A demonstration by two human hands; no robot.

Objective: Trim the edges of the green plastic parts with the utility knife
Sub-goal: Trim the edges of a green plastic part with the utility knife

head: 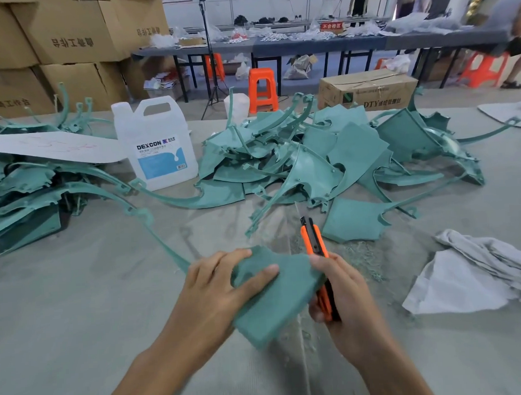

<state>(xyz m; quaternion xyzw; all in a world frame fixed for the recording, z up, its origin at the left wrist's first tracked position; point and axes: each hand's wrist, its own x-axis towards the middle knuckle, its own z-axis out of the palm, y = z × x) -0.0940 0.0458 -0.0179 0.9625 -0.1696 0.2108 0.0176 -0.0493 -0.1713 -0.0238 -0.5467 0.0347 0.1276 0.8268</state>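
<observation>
Green plastic part (276, 304) held over the desk (79, 309).
Left hand (215, 289) fingers curl over its 11 o'clock edge; right hand (344, 301) fingers wrap the utility knife (315, 239), blade toward 12 o'clock.

We hold one green plastic part (275, 298) in our left hand (215, 289). It is a matte teal panel, broad and slightly curved, tilted above the table, with a thin curved arm trailing off to the left. Our right hand (344, 289) grips the utility knife (315, 242), orange and black, its blade extended and pointing away from us, its body against the panel's right edge. Beyond it lies a loose heap of like parts (326, 158), overlapping at all angles. A single part (352, 220) lies flat just right of the blade, and a stacked pile (23, 201) sits at far left.
</observation>
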